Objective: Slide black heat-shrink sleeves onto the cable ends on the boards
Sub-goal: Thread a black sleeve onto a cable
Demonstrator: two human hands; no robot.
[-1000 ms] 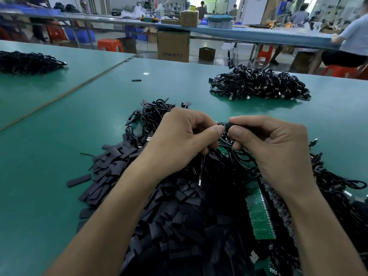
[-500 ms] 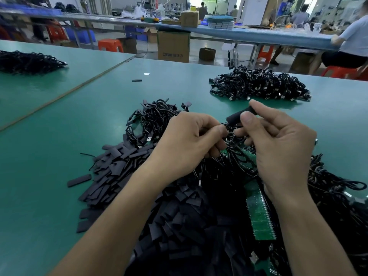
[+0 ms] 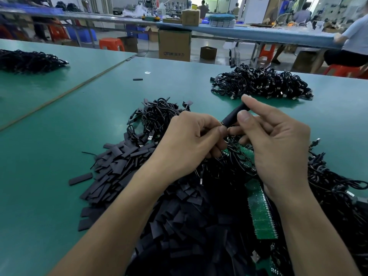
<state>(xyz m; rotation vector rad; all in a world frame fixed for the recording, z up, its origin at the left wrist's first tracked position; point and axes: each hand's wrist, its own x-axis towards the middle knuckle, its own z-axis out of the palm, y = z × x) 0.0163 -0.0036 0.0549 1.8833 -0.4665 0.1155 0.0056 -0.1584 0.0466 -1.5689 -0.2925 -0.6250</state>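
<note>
Seen from a head camera above a green bench (image 3: 59, 136), 2 bare hands meet over a tangle of black cables and green boards (image 3: 260, 216). The right hand (image 3: 278, 148) pinches 1 black heat-shrink sleeve (image 3: 232, 117) between thumb and forefinger, with the other fingers (image 3: 237, 132) loosely curled below. The sleeve is raised clear of the pile, and its long axis slants from lower left, near the person, up to the far right. Its lower open end points at, and just reaches, the fingertips of the left hand (image 3: 189, 144). The left hand's fingers are curled in a tight pinch on a thin cable; the cable end itself is hidden inside that pinch. The next move likely turns on this line-up – the cable tip has to enter the sleeve's lower mouth along that slant. A heap of loose sleeves (image 3: 119, 168) lies to the left, and a second cable heap (image 3: 258, 84) lies well beyond.
</note>
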